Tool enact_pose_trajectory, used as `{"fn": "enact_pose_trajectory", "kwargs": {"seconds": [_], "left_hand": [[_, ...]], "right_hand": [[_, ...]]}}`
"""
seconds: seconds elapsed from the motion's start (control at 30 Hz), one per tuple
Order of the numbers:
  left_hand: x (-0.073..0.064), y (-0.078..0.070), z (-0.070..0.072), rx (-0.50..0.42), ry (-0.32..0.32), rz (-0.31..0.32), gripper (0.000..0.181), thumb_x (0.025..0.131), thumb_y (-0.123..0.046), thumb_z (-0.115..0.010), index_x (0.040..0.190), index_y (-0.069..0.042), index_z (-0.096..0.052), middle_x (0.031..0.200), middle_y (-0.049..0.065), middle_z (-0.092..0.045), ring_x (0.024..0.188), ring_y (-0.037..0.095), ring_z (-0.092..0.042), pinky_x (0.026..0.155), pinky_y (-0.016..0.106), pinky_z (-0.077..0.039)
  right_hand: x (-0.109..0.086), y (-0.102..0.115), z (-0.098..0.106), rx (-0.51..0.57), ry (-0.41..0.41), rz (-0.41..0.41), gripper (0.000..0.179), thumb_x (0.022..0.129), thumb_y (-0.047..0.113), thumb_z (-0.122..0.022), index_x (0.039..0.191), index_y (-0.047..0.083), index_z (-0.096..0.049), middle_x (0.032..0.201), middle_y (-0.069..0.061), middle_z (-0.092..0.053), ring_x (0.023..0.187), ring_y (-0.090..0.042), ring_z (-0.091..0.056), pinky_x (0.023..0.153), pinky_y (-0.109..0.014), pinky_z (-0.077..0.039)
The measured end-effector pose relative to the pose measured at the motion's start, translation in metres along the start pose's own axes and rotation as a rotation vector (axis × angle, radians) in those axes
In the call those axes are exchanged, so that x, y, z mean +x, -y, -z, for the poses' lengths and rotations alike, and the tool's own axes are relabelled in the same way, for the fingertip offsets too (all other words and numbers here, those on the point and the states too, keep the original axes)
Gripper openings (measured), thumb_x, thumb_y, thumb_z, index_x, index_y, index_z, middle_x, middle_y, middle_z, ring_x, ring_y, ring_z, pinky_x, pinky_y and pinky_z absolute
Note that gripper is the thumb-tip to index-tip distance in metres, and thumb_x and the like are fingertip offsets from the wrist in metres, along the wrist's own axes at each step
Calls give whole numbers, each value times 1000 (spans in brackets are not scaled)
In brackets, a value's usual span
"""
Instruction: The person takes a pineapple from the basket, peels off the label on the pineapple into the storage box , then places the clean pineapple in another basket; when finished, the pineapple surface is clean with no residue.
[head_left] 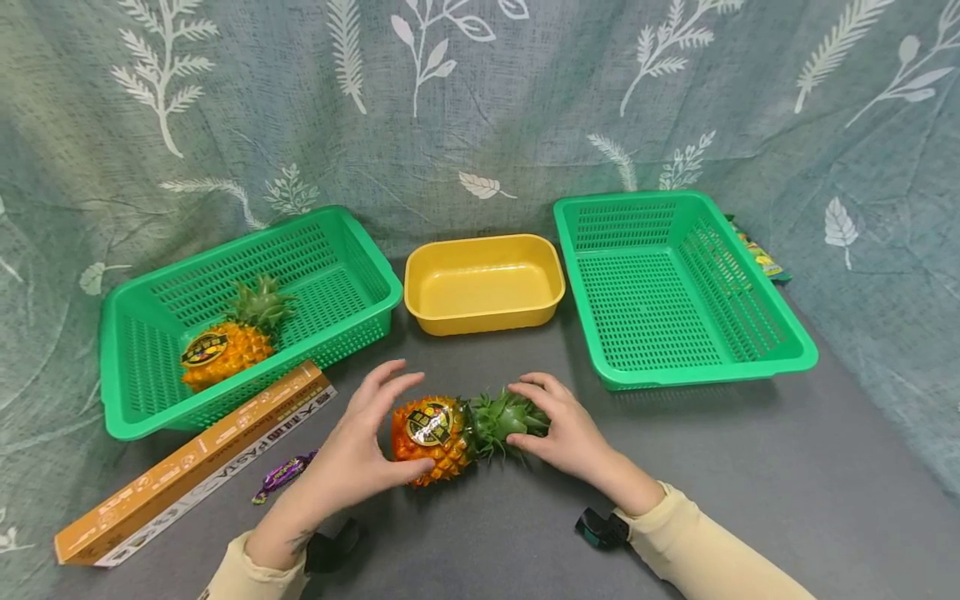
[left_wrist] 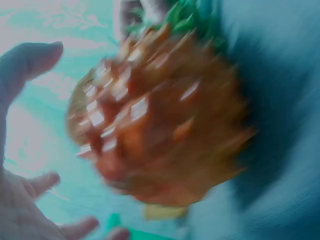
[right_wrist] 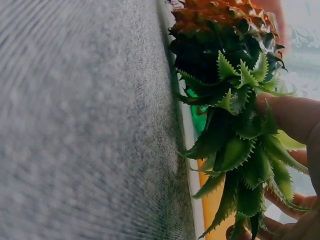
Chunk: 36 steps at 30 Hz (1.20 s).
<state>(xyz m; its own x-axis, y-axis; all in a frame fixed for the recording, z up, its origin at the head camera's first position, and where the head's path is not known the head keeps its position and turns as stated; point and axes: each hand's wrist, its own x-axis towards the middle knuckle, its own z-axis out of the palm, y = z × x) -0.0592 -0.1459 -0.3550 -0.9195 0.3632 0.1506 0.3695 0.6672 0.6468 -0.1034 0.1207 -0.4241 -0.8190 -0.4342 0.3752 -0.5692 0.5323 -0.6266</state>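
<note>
A small pineapple (head_left: 445, 452) with an orange body and a dark round label lies on its side at the front middle, its green crown (head_left: 495, 423) pointing right. My right hand (head_left: 566, 429) holds this crown; in the right wrist view the thumb (right_wrist: 290, 115) lies on the leaves and the fingers reach round behind them. Spread wide about the fruit's round end, my left hand (head_left: 356, 454) has thumb and fingers apart. The left wrist view, which is blurred, shows a gap between the left thumb (left_wrist: 37, 60) and the pineapple body (left_wrist: 165, 125).
A green basket (head_left: 330, 287) at the left contains a second pineapple (head_left: 232, 354). Against its front lies a long orange pasta box (head_left: 202, 458), near a purple wrapped candy (head_left: 283, 475). Behind stand a yellow tub (head_left: 487, 321) and another green basket (head_left: 645, 308), with a packet (head_left: 765, 260) beyond it.
</note>
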Motion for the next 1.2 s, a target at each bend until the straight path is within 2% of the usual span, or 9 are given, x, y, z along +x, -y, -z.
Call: {"fn": "enact_pose_trajectory", "kwargs": {"seconds": [0.07,0.17,0.23,0.37,0.47,0.53,0.73,1.0,1.2], "left_hand": [[-9,3,-10,-61,-89,116,96,61,-24,-86,140,-15,-33,145,16,-22,130,38,-30,93,60,-38],[-20,7,-26,-163,-113,273,107,59,-25,-88,143,-12,-24,144,20,-17,125,41,-32,92,58,-39],[-24,9,-36,-229,-95,341,111,58,-24,-88,145,-13,-19,145,20,-16,125,41,-32,93,57,-39],[-26,8,-50,-338,-127,402,105,61,-15,-86,144,-14,-22,142,20,-23,124,37,-35,93,51,-41],[-24,9,-55,-403,-177,412,96,63,-10,-84,141,-14,-28,138,19,-29,122,35,-38,91,45,-45],[-23,13,-56,-443,-198,411,93,63,-8,-84,140,-14,-31,137,18,-30,119,33,-40,87,40,-47],[-12,24,-56,-529,-202,396,90,66,-5,-82,139,-18,-32,134,13,-38,104,28,-45,76,29,-48],[13,39,-50,-510,-183,319,84,67,-4,-80,138,-15,-36,129,13,-43,100,29,-48,77,33,-46],[40,47,-50,-602,-183,288,81,69,3,-76,138,-10,-34,129,16,-42,99,27,-51,76,26,-47]], "right_hand": [[0,0,0,2,0,1,59,70,18,-81,122,8,-57,124,-15,-52,112,-30,-52,87,-48,-46],[-1,0,-1,1,3,5,59,70,18,-81,123,8,-57,124,-15,-51,113,-30,-52,87,-47,-46],[-1,1,-1,1,7,-5,60,70,18,-81,124,8,-56,126,-16,-50,114,-31,-50,87,-49,-45],[-1,7,1,-41,30,-162,75,69,27,-81,134,12,-48,136,-19,-40,120,-39,-43,87,-57,-42],[-1,12,4,-52,62,-302,84,68,34,-81,139,16,-40,141,-19,-33,121,-43,-40,85,-60,-42],[-2,13,4,0,71,-335,83,69,33,-80,139,15,-40,140,-19,-34,120,-42,-42,86,-57,-44],[1,8,4,172,0,-305,73,71,18,-80,134,7,-46,132,-17,-46,121,-34,-46,94,-54,-40],[9,2,2,178,-120,-258,43,72,10,-77,112,5,-61,118,-14,-56,113,-30,-52,93,-47,-43],[24,-6,4,207,-156,-298,34,75,7,-74,107,3,-63,113,-14,-58,110,-31,-53,91,-47,-44]]}}
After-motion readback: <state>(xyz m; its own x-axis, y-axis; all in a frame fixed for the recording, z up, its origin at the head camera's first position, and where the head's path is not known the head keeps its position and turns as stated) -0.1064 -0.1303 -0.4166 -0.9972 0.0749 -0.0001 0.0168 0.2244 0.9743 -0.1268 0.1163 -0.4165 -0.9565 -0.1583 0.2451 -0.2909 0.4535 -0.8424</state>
